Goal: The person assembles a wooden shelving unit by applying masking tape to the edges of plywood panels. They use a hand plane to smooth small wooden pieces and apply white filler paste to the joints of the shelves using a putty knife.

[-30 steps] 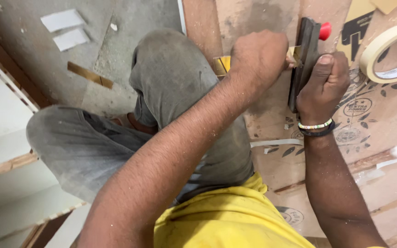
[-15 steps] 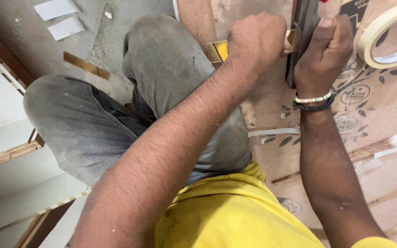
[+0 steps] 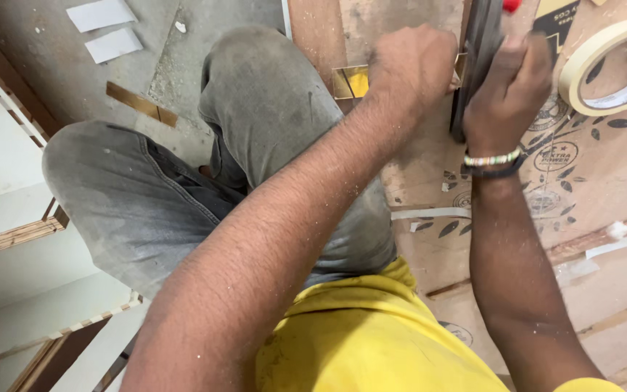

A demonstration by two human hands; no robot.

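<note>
L hand (image 3: 411, 69) fisted w/ fingers curled tight on shiny gold metal strip (image 3: 351, 81) at 12 o'clock, R hand (image 3: 509, 91) fingers wrapped round dark flat-bodied tool (image 3: 477, 51) just beside, cream masking-tape roll (image 3: 607, 65) at 2 o'clock.

Left hand (image 3: 411, 69) fisted on yellow strip (image 3: 351, 81); right hand (image 3: 509, 91) grips dark tool (image 3: 479, 43); tape roll (image 3: 611, 65) nearby.

Our left hand (image 3: 411, 69) sits just left of our right hand (image 3: 509, 91), which touches the upright tool (image 3: 477, 51); the tape roll (image 3: 611, 65) lies right of both, on the board (image 3: 582, 189).
</note>
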